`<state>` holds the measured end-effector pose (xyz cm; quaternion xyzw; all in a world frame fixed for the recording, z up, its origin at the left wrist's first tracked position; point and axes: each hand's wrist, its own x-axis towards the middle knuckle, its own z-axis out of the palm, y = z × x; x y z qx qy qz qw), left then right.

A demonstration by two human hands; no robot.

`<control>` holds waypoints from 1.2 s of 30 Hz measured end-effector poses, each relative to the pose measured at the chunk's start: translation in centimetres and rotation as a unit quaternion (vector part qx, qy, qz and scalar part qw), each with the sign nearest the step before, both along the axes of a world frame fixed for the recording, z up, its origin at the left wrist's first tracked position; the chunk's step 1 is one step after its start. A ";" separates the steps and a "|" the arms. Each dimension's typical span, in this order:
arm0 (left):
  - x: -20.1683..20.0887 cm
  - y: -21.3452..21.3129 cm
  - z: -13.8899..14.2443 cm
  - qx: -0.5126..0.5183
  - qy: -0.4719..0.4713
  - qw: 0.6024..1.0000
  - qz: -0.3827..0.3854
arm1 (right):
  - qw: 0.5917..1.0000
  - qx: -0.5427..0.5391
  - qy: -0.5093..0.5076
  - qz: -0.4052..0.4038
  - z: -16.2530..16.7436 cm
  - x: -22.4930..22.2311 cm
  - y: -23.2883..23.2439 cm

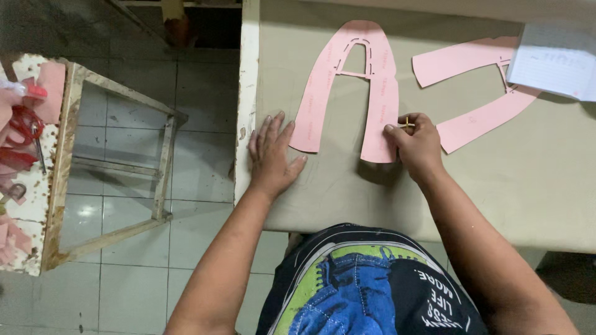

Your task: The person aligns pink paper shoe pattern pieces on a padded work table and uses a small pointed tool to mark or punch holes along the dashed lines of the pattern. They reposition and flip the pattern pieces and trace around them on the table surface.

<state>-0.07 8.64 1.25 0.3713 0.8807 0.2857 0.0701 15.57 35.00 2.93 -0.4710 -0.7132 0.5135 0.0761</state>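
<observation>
A pink U-shaped paper pattern (329, 87) lies on a beige sheet covering the table (496, 198). My left hand (271, 155) rests flat with fingers spread on the sheet, just left of the pattern's left leg. My right hand (417, 144) is closed around a small yellow pencil stub (406, 123), its tip at the right edge of the pattern's right leg near the lower end. A second pink pattern (478, 93) of similar shape lies to the right, turned sideways.
A white lined notepad (552, 65) overlaps the second pattern at the top right. On the left stands a worn wooden stool frame (118, 167), with red scissors (25, 124) and pink scraps on a paint-stained bench. The floor is tiled.
</observation>
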 end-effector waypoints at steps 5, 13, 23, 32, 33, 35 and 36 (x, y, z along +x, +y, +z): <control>0.2 -0.7 -0.9 0.028 -0.031 0.999 0.021 | 0.996 0.085 0.002 0.029 -0.4 0.4 -0.6; 0.3 -0.6 -1.4 0.040 -0.026 0.998 0.031 | 0.991 0.129 -0.021 0.026 -0.3 0.5 -0.2; 0.5 -0.2 -1.7 0.062 -0.030 0.995 0.074 | 0.997 0.071 -0.022 0.018 1.0 0.0 -0.5; 0.6 -0.1 -1.0 0.045 -0.027 0.996 0.074 | 0.991 0.125 -0.041 0.034 0.9 0.3 -0.3; 0.6 -0.1 -1.0 0.045 -0.026 0.996 0.074 | 0.991 0.120 -0.042 0.032 0.9 0.3 -0.3; 0.6 -0.1 -1.0 0.044 -0.025 0.996 0.074 | 0.993 0.108 -0.041 0.028 0.9 0.2 -0.2; 0.6 -0.1 -1.0 0.044 -0.024 0.996 0.074 | 0.994 0.102 -0.039 0.026 0.9 0.2 -0.2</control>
